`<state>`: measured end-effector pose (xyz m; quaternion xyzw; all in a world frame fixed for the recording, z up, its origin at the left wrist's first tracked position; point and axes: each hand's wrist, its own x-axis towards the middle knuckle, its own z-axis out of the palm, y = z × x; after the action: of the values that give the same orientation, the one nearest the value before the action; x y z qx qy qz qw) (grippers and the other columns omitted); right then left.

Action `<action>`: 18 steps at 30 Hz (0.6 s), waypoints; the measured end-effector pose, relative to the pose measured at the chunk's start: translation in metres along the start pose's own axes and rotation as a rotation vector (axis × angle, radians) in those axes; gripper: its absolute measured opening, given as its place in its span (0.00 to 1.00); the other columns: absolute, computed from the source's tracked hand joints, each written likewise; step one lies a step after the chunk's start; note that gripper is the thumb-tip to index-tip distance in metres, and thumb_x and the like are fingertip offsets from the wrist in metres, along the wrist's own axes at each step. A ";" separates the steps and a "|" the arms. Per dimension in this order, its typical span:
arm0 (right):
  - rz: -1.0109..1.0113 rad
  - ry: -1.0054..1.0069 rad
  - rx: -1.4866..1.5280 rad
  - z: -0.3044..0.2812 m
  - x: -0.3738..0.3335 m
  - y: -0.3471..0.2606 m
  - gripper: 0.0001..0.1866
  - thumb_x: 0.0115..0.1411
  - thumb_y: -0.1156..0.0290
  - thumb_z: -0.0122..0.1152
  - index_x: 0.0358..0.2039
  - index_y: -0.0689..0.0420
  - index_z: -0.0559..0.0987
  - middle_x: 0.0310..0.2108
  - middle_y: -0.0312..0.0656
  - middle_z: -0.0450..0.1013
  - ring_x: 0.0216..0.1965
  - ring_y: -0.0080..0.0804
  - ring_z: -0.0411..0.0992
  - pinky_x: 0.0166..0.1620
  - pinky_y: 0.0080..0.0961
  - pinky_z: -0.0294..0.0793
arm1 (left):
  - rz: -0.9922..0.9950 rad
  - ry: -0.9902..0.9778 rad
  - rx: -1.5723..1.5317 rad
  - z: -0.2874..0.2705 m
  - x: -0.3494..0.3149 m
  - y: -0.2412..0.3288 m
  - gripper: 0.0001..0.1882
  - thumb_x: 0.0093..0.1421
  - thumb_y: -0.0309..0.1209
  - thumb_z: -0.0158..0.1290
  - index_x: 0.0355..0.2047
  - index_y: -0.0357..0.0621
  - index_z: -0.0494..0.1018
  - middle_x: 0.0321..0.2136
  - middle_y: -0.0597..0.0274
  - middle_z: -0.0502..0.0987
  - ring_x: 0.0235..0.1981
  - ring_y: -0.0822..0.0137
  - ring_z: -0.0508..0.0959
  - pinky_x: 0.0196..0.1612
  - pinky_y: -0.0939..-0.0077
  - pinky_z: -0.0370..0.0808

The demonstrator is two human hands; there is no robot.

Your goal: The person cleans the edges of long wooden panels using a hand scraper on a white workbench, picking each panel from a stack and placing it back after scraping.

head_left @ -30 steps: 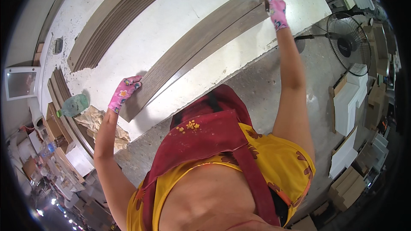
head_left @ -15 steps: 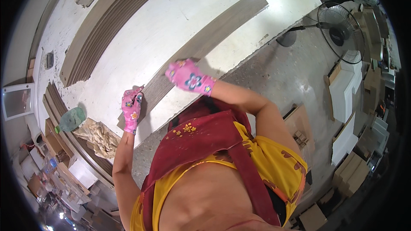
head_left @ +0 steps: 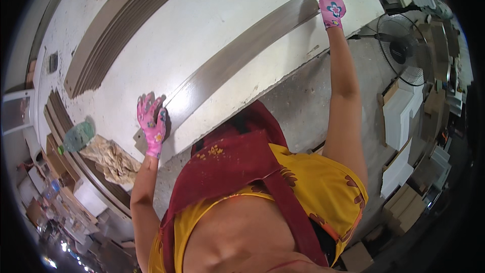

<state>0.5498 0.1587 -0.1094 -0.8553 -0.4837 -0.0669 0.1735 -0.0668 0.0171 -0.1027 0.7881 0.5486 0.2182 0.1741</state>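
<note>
A long grey-brown wooden board [head_left: 222, 68] lies slantwise on the white tabletop [head_left: 166, 45]. My left hand [head_left: 151, 126], in a pink flowered glove, rests over the board's near left end with its fingers spread. At the far right end, just past the board's tip, is my right hand [head_left: 331, 7] in a matching glove. Its fingers are curled, and a small dark edge sticks out by the fingertips; what it belongs to is hidden.
Stacked similar boards [head_left: 121, 30] lie on the table's far left. A green-tinted plastic bottle [head_left: 79, 136] and crumpled brown paper [head_left: 112, 157] sit left of my left hand, beside more strips [head_left: 83, 167]. Right of the table stands a black fan [head_left: 402, 50], near white panels [head_left: 399, 114].
My right hand has swept from the board's middle out to its far right end, and the arm is now stretched. The left hand's fingers have spread from a more closed pose.
</note>
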 end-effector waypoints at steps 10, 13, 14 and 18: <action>-0.581 -0.318 0.370 0.041 -0.213 -0.162 0.09 0.58 0.65 0.45 0.29 0.51 0.73 0.29 0.39 0.69 0.33 0.34 0.70 0.42 0.32 0.71 | -0.041 0.025 -0.078 0.006 0.002 -0.004 0.16 0.56 0.28 0.49 0.46 0.43 0.73 0.51 0.55 0.70 0.59 0.51 0.61 0.61 0.60 0.56; -0.946 -0.603 0.354 -0.015 -0.325 -0.254 0.08 0.59 0.65 0.45 0.28 0.51 0.73 0.27 0.38 0.69 0.31 0.33 0.70 0.42 0.34 0.71 | -0.105 0.075 -0.188 0.000 -0.003 -0.007 0.17 0.60 0.25 0.45 0.50 0.44 0.70 0.52 0.59 0.69 0.59 0.59 0.61 0.62 0.68 0.54; -0.987 -0.670 0.423 -0.031 -0.345 -0.268 0.08 0.59 0.65 0.45 0.27 0.50 0.73 0.26 0.38 0.68 0.30 0.32 0.69 0.42 0.35 0.71 | -0.174 0.132 -0.280 -0.007 -0.007 -0.007 0.17 0.61 0.25 0.44 0.50 0.43 0.70 0.53 0.59 0.69 0.59 0.60 0.62 0.62 0.69 0.55; -0.494 -0.677 0.778 0.024 -0.315 -0.213 0.07 0.55 0.66 0.49 0.32 0.50 0.74 0.29 0.39 0.72 0.32 0.34 0.73 0.36 0.29 0.74 | -0.218 0.366 -0.401 -0.053 -0.019 -0.023 0.17 0.63 0.23 0.41 0.52 0.38 0.68 0.52 0.59 0.70 0.56 0.66 0.66 0.61 0.73 0.57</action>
<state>0.2030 0.0148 -0.1715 -0.5637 -0.6871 0.3551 0.2901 -0.1194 0.0088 -0.0730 0.6219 0.5983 0.4407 0.2470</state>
